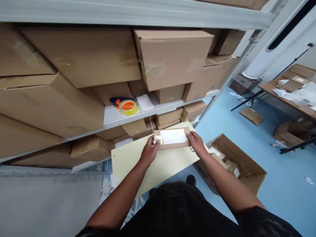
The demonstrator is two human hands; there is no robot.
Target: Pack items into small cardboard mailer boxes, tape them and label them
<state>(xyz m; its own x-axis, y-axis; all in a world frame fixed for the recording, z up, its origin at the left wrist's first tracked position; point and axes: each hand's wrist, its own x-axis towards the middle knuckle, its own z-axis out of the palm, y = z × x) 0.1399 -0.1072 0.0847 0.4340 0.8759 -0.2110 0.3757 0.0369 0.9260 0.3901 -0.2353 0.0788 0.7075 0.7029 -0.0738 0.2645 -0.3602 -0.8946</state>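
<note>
Between my two hands is a small flat cardboard box (170,148) with a white label (174,136) on its upper face. Shiny clear tape shows at both ends of that face. My left hand (149,152) grips the left end, thumb on top. At the right end, my right hand (196,143) is closed round the corner, its thumb on the upper face. Below the box lies a pale yellow board (135,161); whether the box touches it I cannot tell. The fingers under the box are hidden.
A yellow tape roll in a dispenser (128,107) sits on the shelf beside a white stack (144,102). Cardboard boxes (172,62) fill the shelves. An open carton (251,169) holding small parcels stands on the floor at right. A brown table (274,87) is further right.
</note>
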